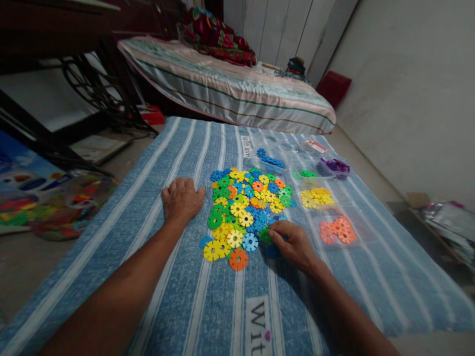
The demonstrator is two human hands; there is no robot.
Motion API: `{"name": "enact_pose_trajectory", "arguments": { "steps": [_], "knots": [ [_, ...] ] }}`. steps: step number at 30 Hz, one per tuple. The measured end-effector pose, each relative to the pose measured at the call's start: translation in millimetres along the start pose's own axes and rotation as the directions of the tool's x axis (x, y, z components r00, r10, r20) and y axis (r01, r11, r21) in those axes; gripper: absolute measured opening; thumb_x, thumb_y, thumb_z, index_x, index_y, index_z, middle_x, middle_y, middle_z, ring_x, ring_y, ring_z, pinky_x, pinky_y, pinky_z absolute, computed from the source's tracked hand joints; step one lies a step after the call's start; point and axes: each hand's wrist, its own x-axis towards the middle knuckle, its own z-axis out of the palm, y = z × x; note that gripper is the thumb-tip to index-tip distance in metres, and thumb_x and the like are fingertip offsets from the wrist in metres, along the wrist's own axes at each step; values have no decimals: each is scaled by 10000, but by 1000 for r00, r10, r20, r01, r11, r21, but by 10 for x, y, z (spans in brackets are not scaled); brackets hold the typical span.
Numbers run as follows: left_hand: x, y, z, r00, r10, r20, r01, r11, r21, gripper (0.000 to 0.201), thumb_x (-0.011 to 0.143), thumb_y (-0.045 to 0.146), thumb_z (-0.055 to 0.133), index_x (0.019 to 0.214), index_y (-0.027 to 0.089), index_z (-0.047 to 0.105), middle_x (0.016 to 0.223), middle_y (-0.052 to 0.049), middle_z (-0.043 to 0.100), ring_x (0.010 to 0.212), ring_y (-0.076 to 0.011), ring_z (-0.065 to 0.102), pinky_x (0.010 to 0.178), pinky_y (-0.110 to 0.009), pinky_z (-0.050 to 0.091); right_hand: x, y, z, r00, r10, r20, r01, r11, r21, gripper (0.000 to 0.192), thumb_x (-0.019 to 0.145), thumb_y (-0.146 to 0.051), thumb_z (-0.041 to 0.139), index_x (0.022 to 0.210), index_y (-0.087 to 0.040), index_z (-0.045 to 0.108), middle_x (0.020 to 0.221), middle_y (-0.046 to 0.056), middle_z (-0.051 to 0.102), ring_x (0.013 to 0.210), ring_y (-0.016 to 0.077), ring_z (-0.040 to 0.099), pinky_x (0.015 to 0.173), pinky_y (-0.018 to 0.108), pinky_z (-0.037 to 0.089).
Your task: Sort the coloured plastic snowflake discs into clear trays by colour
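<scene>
Both forearms come in from the bottom edge, nearest the cam, over a blue striped cloth point(208, 306) w/ white lettering at bottom centre.

Right hand point(293, 243): fingers curled down, tips pinched narrow on a green disc point(264, 234) at the lower right edge of the mixed pile of discs point(245, 207). The disc sits right under thumb and forefinger, touching the grip, flat on the cloth or barely off it; can't tell which. A blue disc point(272, 251) lies partly under the palm.

Left hand point(181, 199): flat, palm down on the cloth, fingers together, holding nothing. Fingertips just beside the pile's left edge, near blue and green pieces; touching or not, can't tell.

Pile: yellow, green, blue, orange toothed discs, spread flat betw. the two hands. An orange disc point(238, 259) is the one closest to the cam, next to a light blue one.

Right of the pile, sorted groups in clear bags: yellow set point(317, 197), orange set point(338, 230), green set point(307, 174), purple set point(336, 166), blue set point(270, 161) further back.

Bkgd: mattress point(230, 89) w/ striped cover beyond the cloth. Colourful bag of toys point(70, 202) on the floor at left.
</scene>
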Motion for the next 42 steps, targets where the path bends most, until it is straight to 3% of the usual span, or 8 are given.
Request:
{"name": "enact_pose_trajectory", "arguments": {
  "steps": [8,15,19,22,25,32,37,42],
  "knots": [
    [12,-34,39,1000,8,-6,-8,1000,-2,477,909,436,360,1186,130,599,1333,-208,576,1251,-352,489,995,-482,373,59,29,-30,997,-66,28,69,991,-111,255,943,-286,510,751,-204,658,739,34,679,710,155,623,685,274,494],
    [2,-28,10,1000,11,-15,-11,1000,16,472,912,434,349,1169,132,606,1294,-201,602,1227,-347,511,981,-474,378,356,18,-221,993,-92,74,108,960,-258,248,927,-289,530,748,-203,678,728,40,693,676,158,626,651,262,462],
    [-2,-19,-16,1000,13,-10,-13,1000,16,467,909,431,359,1150,120,610,1288,-209,600,1217,-348,515,974,-478,385,728,133,-607,984,-114,-133,40,885,-464,268,908,-331,554,715,-199,685,709,54,683,659,168,612,637,268,423],
    [0,-16,-24,1000,4,-6,-4,1000,-1,467,909,425,365,1157,112,607,1307,-215,587,1233,-353,504,986,-481,375,1021,270,-960,881,-122,-456,-212,761,-613,319,923,-371,503,760,-183,703,744,90,698,687,202,607,632,293,411],
    [1,-17,-18,1000,0,4,1,1000,-14,470,911,423,363,1169,112,604,1352,-221,559,1253,-356,490,990,-480,368,1113,354,-1114,817,-123,-563,-324,710,-625,296,909,-384,519,891,-169,722,840,114,729,746,234,638,654,312,428],
    [6,-30,37,1000,9,-11,-9,1000,9,468,912,436,360,1161,125,604,1313,-203,588,1247,-346,489,989,-484,372,539,226,-605,990,-27,-137,-56,821,-569,213,914,-303,544,811,-218,710,801,59,725,698,188,648,642,279,443],
    [9,-30,38,1000,8,-9,-8,1000,5,459,911,441,362,1152,140,610,1308,-197,592,1237,-341,497,985,-472,372,220,96,-275,984,-56,168,139,832,-537,102,887,-239,636,805,-217,692,869,61,701,831,188,647,722,283,493],
    [-1,-14,9,1000,7,0,-7,1000,0,465,913,440,361,1156,129,607,1324,-206,579,1247,-349,487,986,-482,377,55,70,-93,975,-105,196,201,792,-576,110,804,-270,754,834,-199,675,1043,115,676,1037,275,608,876,406,530]
  ]
}}
